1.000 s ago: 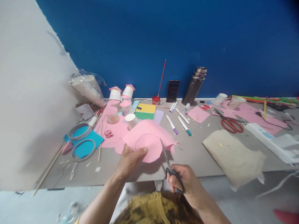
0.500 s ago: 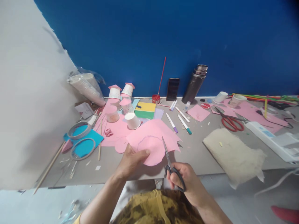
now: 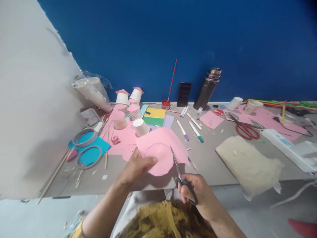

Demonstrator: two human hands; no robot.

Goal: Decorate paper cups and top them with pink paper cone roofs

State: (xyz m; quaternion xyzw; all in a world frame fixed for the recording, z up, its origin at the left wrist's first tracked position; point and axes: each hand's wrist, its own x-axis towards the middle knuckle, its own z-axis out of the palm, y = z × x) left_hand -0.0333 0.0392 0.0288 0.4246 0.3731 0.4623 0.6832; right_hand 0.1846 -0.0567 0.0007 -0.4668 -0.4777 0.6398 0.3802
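At six o'clock, my left fingers (image 3: 150,161) pinch pink paper (image 3: 160,157), partly cut round; my right fingers (image 3: 184,190) grip black-handled scissors (image 3: 189,191).

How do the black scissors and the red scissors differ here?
The black scissors are in the right hand; the red scissors lie on the table, held by no hand.
The black scissors point away from the person, tips at the pink paper; the red scissors point away and to the left.
The black scissors have black handles, the red scissors red ones.
Both have two finger loops.
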